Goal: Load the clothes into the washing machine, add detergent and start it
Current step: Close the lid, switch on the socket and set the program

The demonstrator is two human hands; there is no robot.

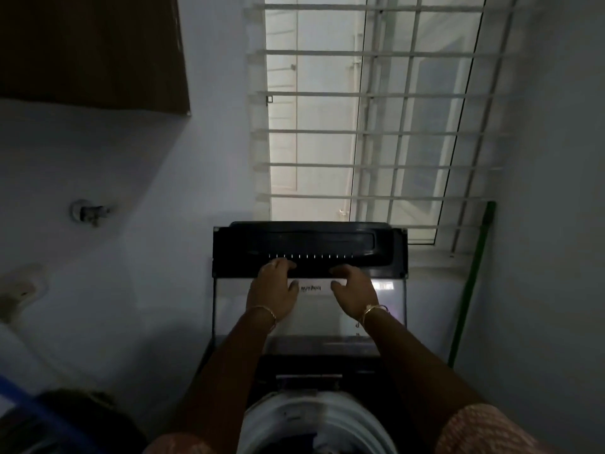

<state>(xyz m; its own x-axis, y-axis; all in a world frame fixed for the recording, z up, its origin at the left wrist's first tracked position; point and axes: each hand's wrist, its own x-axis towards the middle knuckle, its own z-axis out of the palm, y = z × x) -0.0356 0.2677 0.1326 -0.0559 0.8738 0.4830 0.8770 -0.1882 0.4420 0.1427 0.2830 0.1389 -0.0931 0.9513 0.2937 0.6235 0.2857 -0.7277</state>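
The washing machine drum (314, 417) is lying open below the hands, nearest the person. Its contents are too dim to identify. Above it the lid (311, 244) is standing raised, its long edge running crosswise under both hands, neither hand nearer. The left hand (273, 290) and right hand (355, 293) are gripping the lid side by side, fingers curling onto the dark handle band and thumbs lying on the clear panel. Any closing swing would likely be coming down toward the drum. Beyond the hands, a barred window (376, 132) is letting in light.
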